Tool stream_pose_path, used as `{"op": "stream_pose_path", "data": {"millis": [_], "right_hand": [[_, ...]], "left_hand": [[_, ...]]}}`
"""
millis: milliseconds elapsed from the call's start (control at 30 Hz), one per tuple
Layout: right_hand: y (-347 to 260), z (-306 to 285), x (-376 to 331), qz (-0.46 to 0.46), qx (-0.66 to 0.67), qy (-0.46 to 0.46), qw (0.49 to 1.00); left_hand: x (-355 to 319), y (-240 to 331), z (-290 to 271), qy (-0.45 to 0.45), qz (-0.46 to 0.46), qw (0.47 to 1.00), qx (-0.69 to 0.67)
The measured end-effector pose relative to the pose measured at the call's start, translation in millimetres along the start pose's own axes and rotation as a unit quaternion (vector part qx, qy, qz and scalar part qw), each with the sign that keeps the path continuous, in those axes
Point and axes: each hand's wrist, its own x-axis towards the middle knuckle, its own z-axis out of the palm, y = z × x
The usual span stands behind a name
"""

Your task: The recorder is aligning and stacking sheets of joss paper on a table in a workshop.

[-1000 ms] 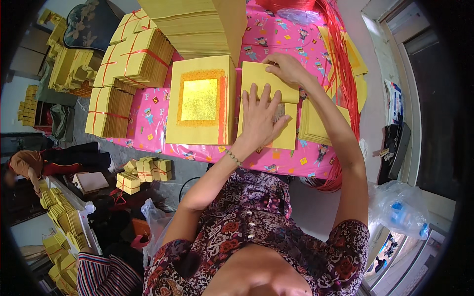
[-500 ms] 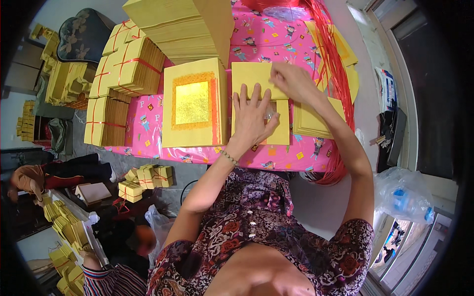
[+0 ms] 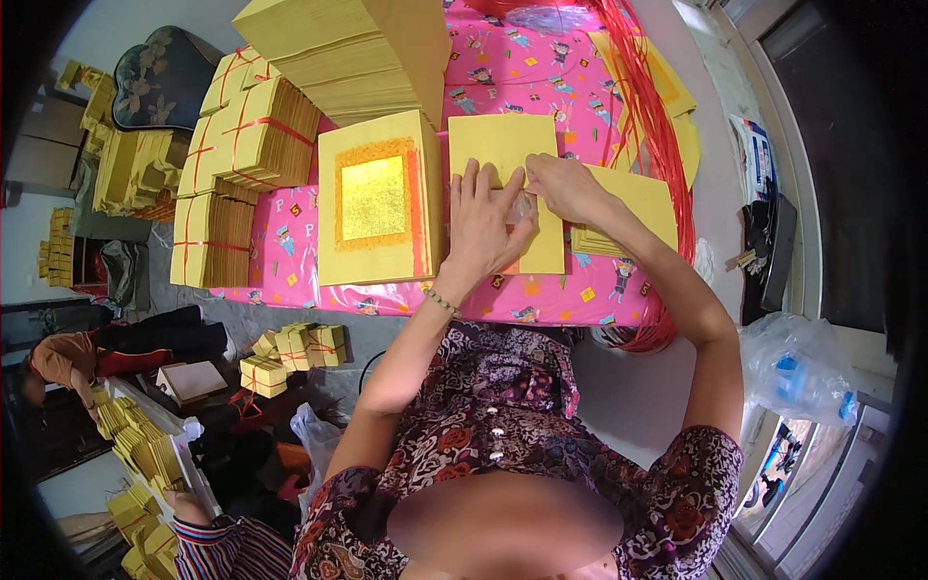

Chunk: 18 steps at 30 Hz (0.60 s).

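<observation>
A plain yellow paper sheet [image 3: 503, 145] lies on the pink patterned table cover in front of me. My left hand [image 3: 483, 220] lies flat on the sheet's left part, its fingers spread. At the sheet's right edge my right hand [image 3: 568, 188] has its fingers pinched together, close to the left thumb and forefinger. A small crumpled piece of clear plastic [image 3: 520, 209] shows between the hands; whether the right fingers grip it is hidden. Left of the sheet stands a yellow paper stack [image 3: 377, 266] topped by a gold foil square with an orange border.
More yellow sheets [image 3: 633, 203] lie on the right, beside long red strands [image 3: 667, 164] hanging over the table. Tall paper stacks [image 3: 338, 58] and red-tied bundles [image 3: 213, 237] fill the back left. Another person's striped sleeve [image 3: 227, 551] is at lower left.
My right hand has come down and left from the sheet's upper right to beside my left hand. The sheet, folded across before, now looks flat. My left hand stays nearly in place.
</observation>
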Motion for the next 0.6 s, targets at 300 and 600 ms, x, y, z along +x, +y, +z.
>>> {"op": "stream_pose_path", "data": {"millis": [300,600], "right_hand": [[-20.1,6.5,-7.0,0.056,-0.017,0.057,0.997],[-17.5,-5.4,9.7,0.095,-0.004,-0.013,0.995]], "left_hand": [[-6.7,-3.0,3.0,0.029,-0.006,0.999,-0.017],[-18.9,-1.4,-3.8,-0.009,-0.015,0.996,0.087]]}}
